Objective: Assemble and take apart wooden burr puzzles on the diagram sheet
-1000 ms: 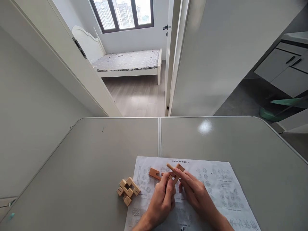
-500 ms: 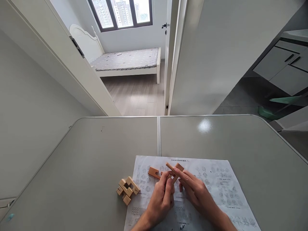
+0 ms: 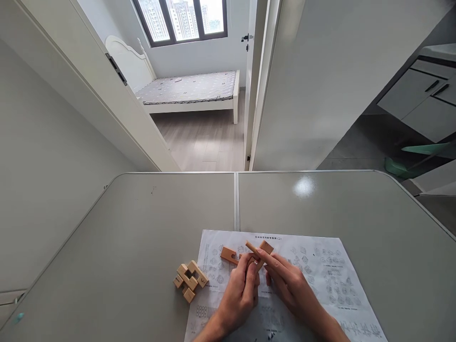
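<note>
My left hand (image 3: 242, 288) and my right hand (image 3: 290, 280) meet above a printed paper sheet (image 3: 302, 304). Between them are crossed wooden puzzle pieces (image 3: 266, 247); the left fingers wrap round the lower ends, and the right fingertips press on a slanting stick. How these pieces interlock is hidden by the fingers. A reddish notched puzzle piece (image 3: 228, 254) shows just left of the left fingertips; whether it lies on the sheet or is held, I cannot tell. Further left, an interlocked cluster of pale wooden pieces (image 3: 190, 280) sits at the sheet's left edge.
The grey table (image 3: 142, 237) has a metal seam (image 3: 236, 202) down its middle. Behind it, a doorway opens on a bed (image 3: 192, 88) under a window. White cabinets (image 3: 420, 95) and a green object (image 3: 395, 166) stand beyond the right side.
The whole view has shifted very slightly. Both hands and the wooden pieces keep almost the same pose.
</note>
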The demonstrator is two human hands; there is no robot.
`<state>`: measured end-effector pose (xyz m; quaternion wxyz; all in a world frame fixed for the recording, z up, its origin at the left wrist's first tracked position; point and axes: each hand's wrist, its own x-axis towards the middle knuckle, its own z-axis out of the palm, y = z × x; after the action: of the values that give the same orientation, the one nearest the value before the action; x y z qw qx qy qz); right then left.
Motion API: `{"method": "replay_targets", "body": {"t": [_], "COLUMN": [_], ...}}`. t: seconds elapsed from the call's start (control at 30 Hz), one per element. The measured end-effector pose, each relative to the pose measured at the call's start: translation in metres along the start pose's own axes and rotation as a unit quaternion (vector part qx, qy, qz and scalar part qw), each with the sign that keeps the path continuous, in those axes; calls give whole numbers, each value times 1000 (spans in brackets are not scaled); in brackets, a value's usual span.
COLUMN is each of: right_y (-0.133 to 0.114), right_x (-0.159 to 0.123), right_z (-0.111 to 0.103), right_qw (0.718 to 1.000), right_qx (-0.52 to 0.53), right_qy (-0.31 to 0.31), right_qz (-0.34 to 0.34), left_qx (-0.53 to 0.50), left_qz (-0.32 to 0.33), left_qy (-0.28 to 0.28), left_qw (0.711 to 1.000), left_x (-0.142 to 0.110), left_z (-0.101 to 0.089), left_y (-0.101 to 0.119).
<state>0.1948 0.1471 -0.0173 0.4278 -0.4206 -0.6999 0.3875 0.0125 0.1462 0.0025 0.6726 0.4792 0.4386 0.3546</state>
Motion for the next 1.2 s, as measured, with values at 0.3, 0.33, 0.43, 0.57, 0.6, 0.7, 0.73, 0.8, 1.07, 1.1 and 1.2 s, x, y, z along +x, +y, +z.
{"method": "replay_targets", "body": {"t": [0.3, 0.33, 0.43, 0.57, 0.6, 0.7, 0.73, 0.8, 1.07, 1.1, 1.2], "right_y": [-5, -5, -4, -4, -4, -5, -5, -7, -14, -12, -8], "right_x": [0, -1, -3, -1, 0, 2, 2, 3, 4, 5, 5], "right_z": [3, 5, 8, 10, 10, 14, 16, 18, 11, 10, 10], "right_qw": [999, 998, 996, 995, 995, 988, 984, 976, 979, 980, 980], "right_qx": [-32, -34, -30, -69, -88, -149, -168, -202, -196, -188, -188], "right_qy": [19, 28, 59, 57, 39, -6, -12, -24, -60, -55, -55], "right_qz": [32, 41, 67, 45, 25, -41, -58, -78, -27, -15, -29], "left_qx": [-124, -143, -202, -243, -251, -279, -287, -290, -145, -109, 15], "left_qz": [-54, -53, -34, 39, 57, 85, 86, 83, 55, 50, 63], "left_qy": [-15, -16, -5, 23, 20, -22, -39, -64, -94, -96, -79], "left_qw": [991, 988, 979, 969, 966, 956, 953, 951, 983, 988, 995], "left_x": [-1, -1, -1, 0, 0, 0, -1, -2, -9, -11, -14], "left_z": [5, 4, 1, -6, -7, -8, -8, -7, -7, -7, -6], "left_y": [3, 2, -1, -6, -7, -8, -7, -5, 2, 3, 6]}}
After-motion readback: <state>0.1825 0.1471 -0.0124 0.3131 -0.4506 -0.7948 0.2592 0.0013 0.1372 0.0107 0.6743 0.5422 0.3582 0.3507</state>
